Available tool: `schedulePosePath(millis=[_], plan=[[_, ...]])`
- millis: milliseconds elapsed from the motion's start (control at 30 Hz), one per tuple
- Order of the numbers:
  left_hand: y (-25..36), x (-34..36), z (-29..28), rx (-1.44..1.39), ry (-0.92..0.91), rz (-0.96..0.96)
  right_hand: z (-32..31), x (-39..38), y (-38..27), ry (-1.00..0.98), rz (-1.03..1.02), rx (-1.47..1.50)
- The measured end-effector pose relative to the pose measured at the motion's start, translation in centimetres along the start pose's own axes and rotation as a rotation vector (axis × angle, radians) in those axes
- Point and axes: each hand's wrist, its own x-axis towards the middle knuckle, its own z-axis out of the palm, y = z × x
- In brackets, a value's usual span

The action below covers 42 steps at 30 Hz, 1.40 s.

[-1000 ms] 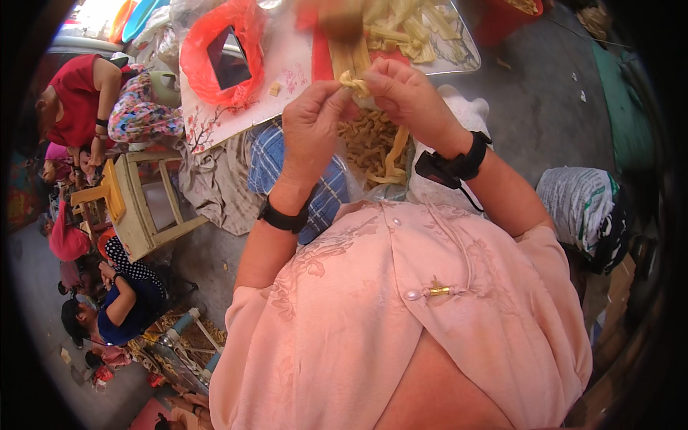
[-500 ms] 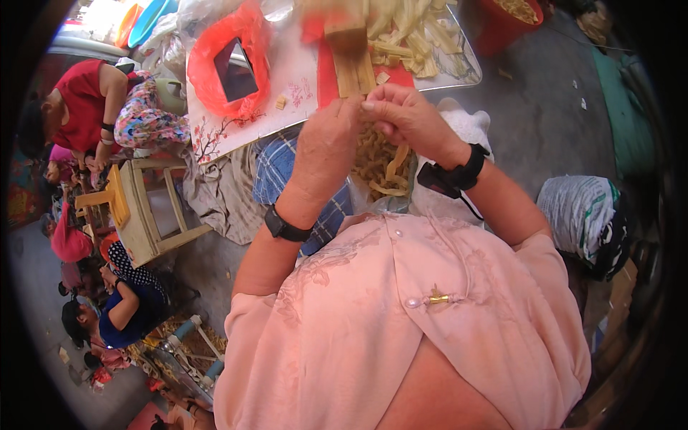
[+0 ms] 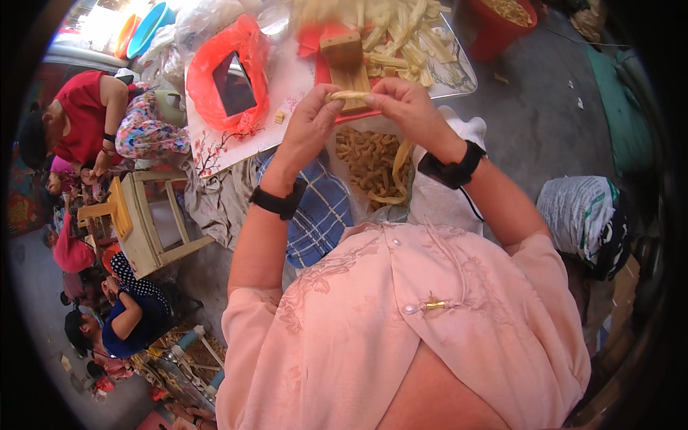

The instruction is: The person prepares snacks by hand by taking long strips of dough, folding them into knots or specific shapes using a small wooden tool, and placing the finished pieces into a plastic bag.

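- The left hand (image 3: 307,118) and right hand (image 3: 412,107) were pinched closed on opposite ends of a pale yellow strip (image 3: 349,94), stretched between them.
- Half a second earlier the hands had met and hidden the spot; now they had parted and the strip showed, apparently still being worked.
- Just beyond, a wooden block (image 3: 342,51) stood over the worktop (image 3: 287,72), beside heaped pale strips (image 3: 412,46).
- Nearer the body, brownish pieces (image 3: 362,154) lay piled.
- Leftward, a red plastic bag (image 3: 204,86) bore a phone (image 3: 233,82).

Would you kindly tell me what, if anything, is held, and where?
A pale strip, pinched near its ends by the left hand and right hand.
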Motion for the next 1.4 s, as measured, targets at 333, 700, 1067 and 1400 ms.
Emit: schedulePosePath(millis=[333, 700, 1067, 1400], plan=[[-2.4, 3.1, 0.3, -0.105, 0.127, -0.036, -0.4, 3.7, 1.8, 0.125, -0.129, -0.135], [-0.6, -1.0, 0.9, 0.554, 0.182, 0.003, -0.8, 1.2, 1.8, 0.25, -0.031, -0.762], [1.4, -4.7, 3.5, -1.03, -0.064, -0.496, 4.8, -4.6, -0.7, -0.053, -0.461, -0.092], [2.7, -5.1, 4.3, -0.142, -0.076, -0.302, 3.9, -2.7, -0.2, 0.066, -0.366, -0.24]])
